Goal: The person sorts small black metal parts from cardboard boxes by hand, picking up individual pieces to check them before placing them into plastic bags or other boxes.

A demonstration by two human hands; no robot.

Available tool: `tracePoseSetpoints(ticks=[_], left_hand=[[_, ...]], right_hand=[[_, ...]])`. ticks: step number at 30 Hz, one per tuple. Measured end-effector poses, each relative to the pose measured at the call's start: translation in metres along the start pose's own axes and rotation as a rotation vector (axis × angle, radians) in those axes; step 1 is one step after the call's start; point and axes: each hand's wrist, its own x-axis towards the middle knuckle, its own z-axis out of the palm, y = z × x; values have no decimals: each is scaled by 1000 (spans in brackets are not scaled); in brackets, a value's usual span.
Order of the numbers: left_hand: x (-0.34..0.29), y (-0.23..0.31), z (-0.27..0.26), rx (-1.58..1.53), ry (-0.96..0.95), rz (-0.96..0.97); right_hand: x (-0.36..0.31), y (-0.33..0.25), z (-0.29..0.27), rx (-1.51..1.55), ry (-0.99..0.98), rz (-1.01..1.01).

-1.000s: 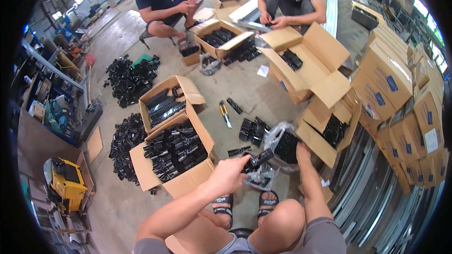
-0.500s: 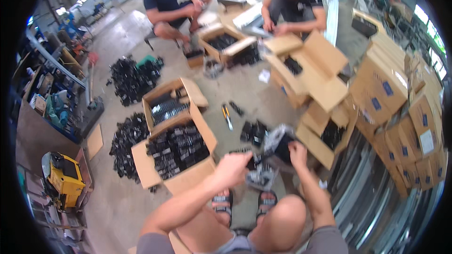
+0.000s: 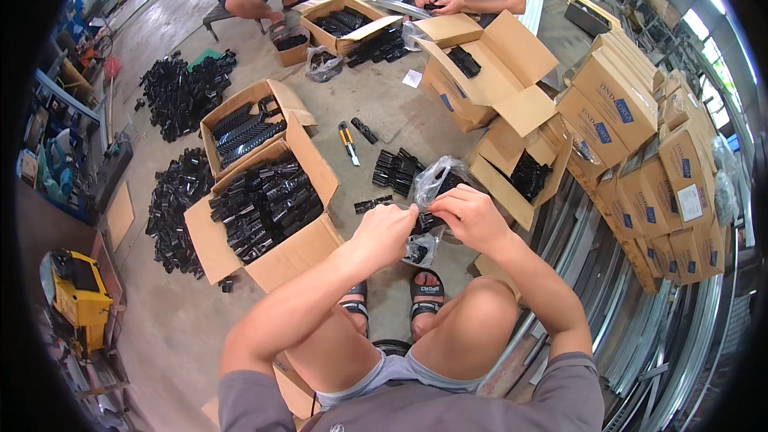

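Observation:
My left hand [image 3: 386,232] and my right hand [image 3: 470,213] meet fingertip to fingertip above the floor in front of my feet. Both are closed in a pinch; whatever is between the fingertips is too small and hidden to name. Right behind them stands a crumpled clear plastic bag [image 3: 438,176] with black parts, partly covered by my right hand. Another clear bag [image 3: 424,248] with dark pieces lies below my hands. Beyond my left hand are a small stack of black ribbed parts [image 3: 395,171] and one loose black part [image 3: 373,204].
A yellow-handled utility knife [image 3: 348,143] lies farther off. Open cartons of black parts [image 3: 316,244] stand left, with heaps of black parts [image 3: 180,216] beyond. Open cartons [image 3: 520,208], stacked cartons [image 3: 608,116] and metal profiles [image 3: 576,272] are right. Two people sit at the far side.
My hands have come together; they were apart before, the left on a dark piece and the right at the bag. The whole view has shifted as my head tilted.

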Motion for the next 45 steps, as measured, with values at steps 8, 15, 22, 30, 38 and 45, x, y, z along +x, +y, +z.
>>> tracePoseSetpoints(ticks=[8, 15, 22, 30, 38, 45], left_hand=[[-15, 1, -15, -23, 58, -19], [-32, 3, -37, -204, 183, -57], [-29, 0, -50, -394, 302, -106], [-19, -4, -49, -720, 210, -150], [-19, 2, -55, -1211, 167, -36], [-19, 2, -53, -1256, 126, 9]], right_hand=[[0, -15, 3, 2, -6, 114], [13, -43, -2, 105, 146, 486], [3, 30, 25, 1113, 445, 1128], [39, -23, 3, 1359, 304, 951], [35, -26, 6, 1047, 326, 708], [25, -21, 5, 1258, 321, 708]])
